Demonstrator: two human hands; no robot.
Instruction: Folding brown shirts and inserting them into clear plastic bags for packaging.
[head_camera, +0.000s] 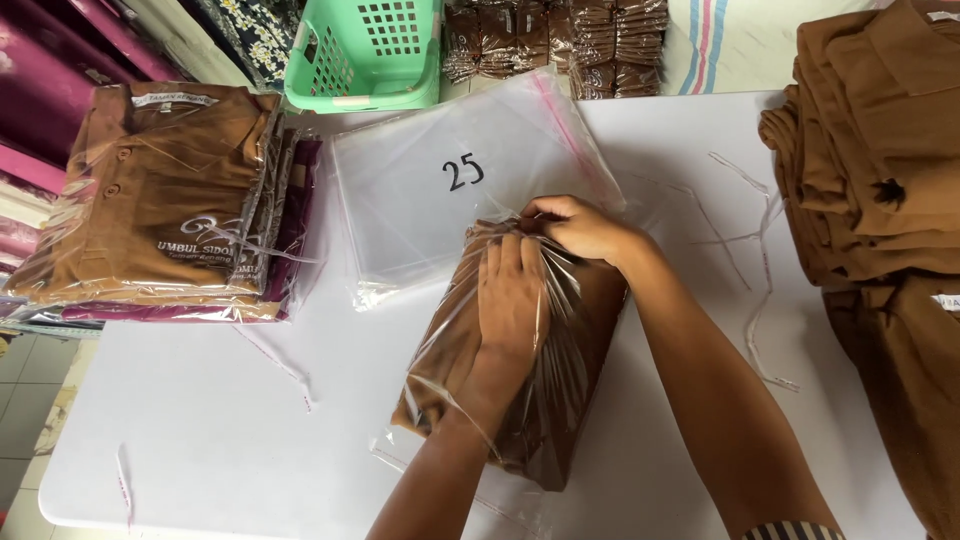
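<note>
A folded brown shirt (565, 400) lies in a clear plastic bag (440, 340) at the middle of the white table (200, 420). My left hand (510, 300) is inside the bag, flat on the shirt with fingers pointing away from me. My right hand (580, 228) pinches the far end of the bag, just beyond the left fingertips. A stack of empty clear bags (440, 190) lies right behind the shirt.
Bagged brown and maroon shirts (170, 200) are piled at the left. Unbagged brown shirts (880, 170) are stacked at the right edge. A green plastic basket (365, 55) and more bagged brown goods (555, 40) sit behind the table. Peeled sealing strips (765, 270) lie scattered.
</note>
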